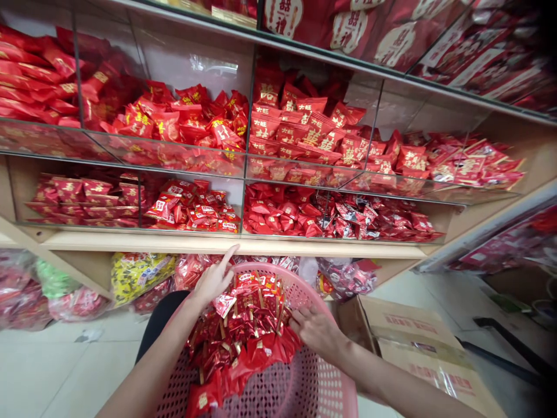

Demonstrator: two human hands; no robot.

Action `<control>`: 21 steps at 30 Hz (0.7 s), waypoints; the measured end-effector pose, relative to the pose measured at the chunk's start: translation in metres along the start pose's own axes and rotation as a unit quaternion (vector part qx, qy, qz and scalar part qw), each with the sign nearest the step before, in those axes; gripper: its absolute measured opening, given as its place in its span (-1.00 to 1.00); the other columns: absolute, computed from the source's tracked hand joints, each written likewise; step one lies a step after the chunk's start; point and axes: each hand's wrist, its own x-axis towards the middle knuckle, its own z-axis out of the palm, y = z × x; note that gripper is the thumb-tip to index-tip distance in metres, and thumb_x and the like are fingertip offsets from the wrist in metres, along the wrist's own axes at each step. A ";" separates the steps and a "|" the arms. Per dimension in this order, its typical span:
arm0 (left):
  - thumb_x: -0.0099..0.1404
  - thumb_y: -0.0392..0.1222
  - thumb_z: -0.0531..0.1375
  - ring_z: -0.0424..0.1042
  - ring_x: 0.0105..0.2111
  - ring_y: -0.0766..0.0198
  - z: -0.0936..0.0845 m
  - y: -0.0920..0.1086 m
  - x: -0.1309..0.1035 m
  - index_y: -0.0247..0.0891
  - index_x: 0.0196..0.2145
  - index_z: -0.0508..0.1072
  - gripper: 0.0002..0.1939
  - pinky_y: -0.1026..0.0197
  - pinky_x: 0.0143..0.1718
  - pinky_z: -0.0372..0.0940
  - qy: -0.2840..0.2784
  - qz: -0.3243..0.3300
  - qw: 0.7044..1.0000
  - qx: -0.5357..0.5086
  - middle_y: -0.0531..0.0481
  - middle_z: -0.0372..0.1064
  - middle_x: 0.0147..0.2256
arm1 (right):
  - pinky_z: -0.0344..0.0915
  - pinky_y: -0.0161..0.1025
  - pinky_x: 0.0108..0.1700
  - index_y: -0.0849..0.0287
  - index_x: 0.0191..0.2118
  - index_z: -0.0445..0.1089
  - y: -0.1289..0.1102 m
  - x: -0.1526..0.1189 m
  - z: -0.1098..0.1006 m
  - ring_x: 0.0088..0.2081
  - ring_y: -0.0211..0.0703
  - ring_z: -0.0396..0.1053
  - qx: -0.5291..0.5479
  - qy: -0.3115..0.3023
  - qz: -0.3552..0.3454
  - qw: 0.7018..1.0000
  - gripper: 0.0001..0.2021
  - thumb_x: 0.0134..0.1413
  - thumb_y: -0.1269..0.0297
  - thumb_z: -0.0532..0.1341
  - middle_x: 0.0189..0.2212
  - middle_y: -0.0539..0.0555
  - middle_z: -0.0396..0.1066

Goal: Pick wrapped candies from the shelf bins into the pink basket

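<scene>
Basket under spread left grip held red packets; right grip curled beside them, pinch unclear; stocked shelves beyond, floor below.

Just the one camera here, riding on the wearer's head, peering forward and steeply down! Right below, close in, sits the pink basket, cut by the bottom edge; farther out, the shelves sweep across the upper half, sloping toward the right, where the view dims and blurs, probably at the lens's limit.
</scene>
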 end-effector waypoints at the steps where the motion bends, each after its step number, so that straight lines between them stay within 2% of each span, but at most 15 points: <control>1: 0.23 -0.24 -0.04 0.44 -0.37 0.26 0.000 0.001 0.000 -0.03 0.24 -0.20 -0.34 0.27 -0.27 0.21 -0.002 0.000 1.000 -0.001 0.07 0.44 -0.35 | 0.23 0.04 -0.09 0.25 -0.08 0.33 0.000 0.000 0.001 -0.07 0.02 0.27 0.012 0.005 0.003 1.000 -0.74 0.14 0.49 0.03 -0.10 0.22 0.35; 6: 0.23 -0.24 -0.04 0.44 -0.35 0.25 -0.001 0.000 0.000 -0.02 0.25 -0.22 -0.33 0.26 -0.25 0.21 -0.001 0.009 1.000 -0.003 0.08 0.44 -0.35 | 0.24 -0.01 -0.07 0.17 -0.06 0.32 -0.002 0.002 -0.001 -0.02 -0.05 0.24 0.029 0.002 0.017 0.999 -0.71 0.14 0.50 0.02 -0.06 0.16 0.33; 10: 0.23 -0.25 -0.05 0.43 -0.39 0.27 0.001 -0.003 0.001 -0.02 0.25 -0.22 -0.33 0.29 -0.30 0.20 0.003 0.020 1.000 -0.007 0.09 0.43 -0.36 | 0.25 -0.04 -0.07 0.19 -0.06 0.31 -0.006 0.003 0.003 -0.03 -0.05 0.26 -0.009 -0.015 0.006 1.000 -0.73 0.15 0.48 0.02 -0.05 0.16 0.33; 13: 0.24 -0.24 -0.05 0.42 -0.41 0.28 0.002 -0.004 0.001 -0.04 0.25 -0.22 -0.34 0.31 -0.33 0.19 0.002 0.022 1.000 -0.007 0.10 0.42 -0.39 | 0.26 -0.02 -0.09 0.22 -0.04 0.30 -0.005 0.005 -0.001 -0.02 -0.01 0.25 0.000 0.004 0.004 1.000 -0.72 0.15 0.48 0.02 -0.05 0.18 0.32; 16: 0.24 -0.24 -0.05 0.43 -0.41 0.28 0.002 -0.003 0.001 -0.04 0.24 -0.22 -0.34 0.31 -0.32 0.19 0.003 0.021 1.000 -0.009 0.10 0.42 -0.37 | 0.24 -0.05 -0.07 0.22 -0.04 0.30 0.003 0.009 -0.031 -0.06 -0.03 0.28 0.033 0.054 -0.002 0.998 -0.70 0.16 0.49 -0.03 -0.09 0.20 0.33; 21: 0.24 -0.24 -0.06 0.42 -0.41 0.29 0.001 -0.003 0.000 -0.03 0.24 -0.21 -0.35 0.32 -0.33 0.19 -0.002 0.014 1.000 -0.011 0.09 0.42 -0.35 | 0.23 -0.16 -0.12 0.25 -0.11 0.29 0.033 0.030 -0.112 -0.15 -0.11 0.30 0.065 0.134 0.035 0.988 -0.76 0.20 0.40 -0.06 -0.21 0.16 0.34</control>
